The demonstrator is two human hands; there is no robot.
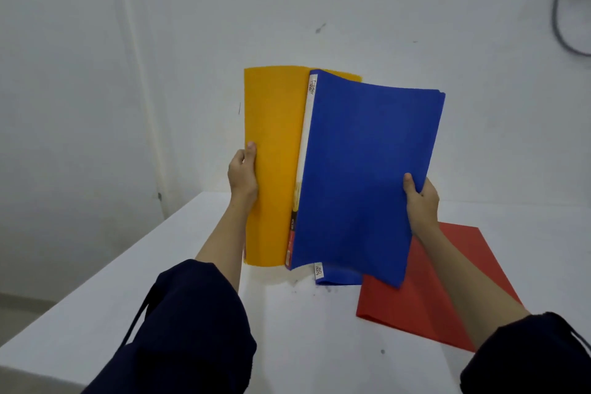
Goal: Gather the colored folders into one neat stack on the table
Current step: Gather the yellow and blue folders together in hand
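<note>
Two bare hands hold folders upright above a white table, in front of a pale, scuffed wall. The left hand grips the left edge of a yellow-orange plastic folder, thumb pressed on its front face and the other fingers hidden behind it. The right hand clasps the right edge of a blue plastic folder, thumb on the front and fingers curled around the back — both hands are closed on what they hold.

The blue folder overlaps the right part of the yellow-orange one and stands in front of it, leaning slightly to the right. A white label strip runs down its left spine, with small print near the top that is too small to read. Below its lower edge a second blue sheet with a small white tag shows; whether that is the back cover or another folder cannot be told. The lower edges of the held folders sit close to the table top, and it is unclear whether they touch it.

A red plastic folder lies flat on the table to the right, turned at an angle, partly under the right forearm and behind the lower corner of the blue folder. Dark navy sleeves cover both forearms near the camera. A grey cable loops down the wall at the upper right corner.
</note>
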